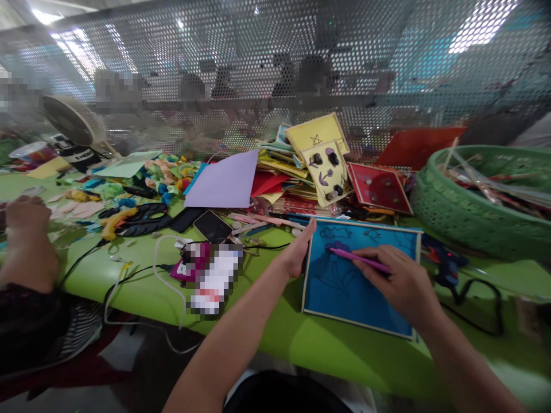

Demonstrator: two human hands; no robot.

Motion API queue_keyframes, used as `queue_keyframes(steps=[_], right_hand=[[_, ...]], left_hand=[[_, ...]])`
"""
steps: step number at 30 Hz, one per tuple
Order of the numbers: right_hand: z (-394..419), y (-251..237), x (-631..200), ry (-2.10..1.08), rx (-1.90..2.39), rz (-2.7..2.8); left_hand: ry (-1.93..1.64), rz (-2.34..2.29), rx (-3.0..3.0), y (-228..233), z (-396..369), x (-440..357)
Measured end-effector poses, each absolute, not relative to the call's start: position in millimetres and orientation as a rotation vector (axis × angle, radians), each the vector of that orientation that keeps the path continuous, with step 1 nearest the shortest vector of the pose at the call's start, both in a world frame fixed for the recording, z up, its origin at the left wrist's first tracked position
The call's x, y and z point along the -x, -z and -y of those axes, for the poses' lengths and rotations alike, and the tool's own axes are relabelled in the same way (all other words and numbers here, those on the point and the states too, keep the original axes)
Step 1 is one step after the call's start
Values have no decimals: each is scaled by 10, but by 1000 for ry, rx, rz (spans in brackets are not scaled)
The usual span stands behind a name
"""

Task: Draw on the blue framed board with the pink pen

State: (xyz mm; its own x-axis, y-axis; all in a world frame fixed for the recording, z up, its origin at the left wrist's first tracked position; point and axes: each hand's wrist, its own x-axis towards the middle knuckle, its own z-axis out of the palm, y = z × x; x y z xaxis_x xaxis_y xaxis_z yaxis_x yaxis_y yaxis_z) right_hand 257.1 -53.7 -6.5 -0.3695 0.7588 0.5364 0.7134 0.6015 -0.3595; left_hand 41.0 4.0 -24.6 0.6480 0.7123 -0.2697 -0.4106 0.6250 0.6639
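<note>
A long green surface (142, 287) runs left to right, cluttered along its far edge against a perforated metal screen (258, 74). At far right sits a green woven basket (456, 215) holding sticks and strips, within arm's reach of the work. A loose pile of coloured cards (318, 166), yellow, red and lilac, slumps against the screen in the middle.

Near the front edge lies the blue board (357, 281), flat, with a pale border and a dark outline drawing on it. The left hand (299, 255) rests against the board's left edge, fingers extended and holding nothing, apparently to keep the board from sliding. The right hand (402, 281) has its grip closed on a pink pen (359, 260), held low and slanted, its tip touching the board's upper middle on the drawn figure.

Left of the board lie a dark phone (212, 226) and black-handled scissors (144, 218), with white and black cables trailing off the near edge. A blue glue gun (445, 267) lies just right of the board. At far left, another person's hand (26, 215) rests on the surface.
</note>
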Motion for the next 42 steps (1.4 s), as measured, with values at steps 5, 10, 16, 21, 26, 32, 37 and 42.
queue_keyframes(steps=[5,10,16,21,26,32,37,42], right_hand=[[530,74,-2566,-52,1183,2125],[536,73,-2598,-88,1153,2152],[568,19,-2602,-129,1115,2156],[569,-1,-2589,-134,1109,2154],[563,16,-2580,-136,1104,2154],[549,45,-2588,-107,1126,2150],[555,53,-2605,-125,1129,2146],[560,43,-2593,-146,1135,2148]], left_hand=[[-706,-560,-612,256,-31,-409],[-695,-517,-610,277,-36,-406],[-684,-515,-603,267,-41,-406],[-697,-557,-606,269,-37,-400],[-706,-578,-579,252,-33,-410],[-699,-578,-546,237,-36,-416],[-708,-582,-567,259,-36,-414],[-704,-562,-578,254,-33,-417]])
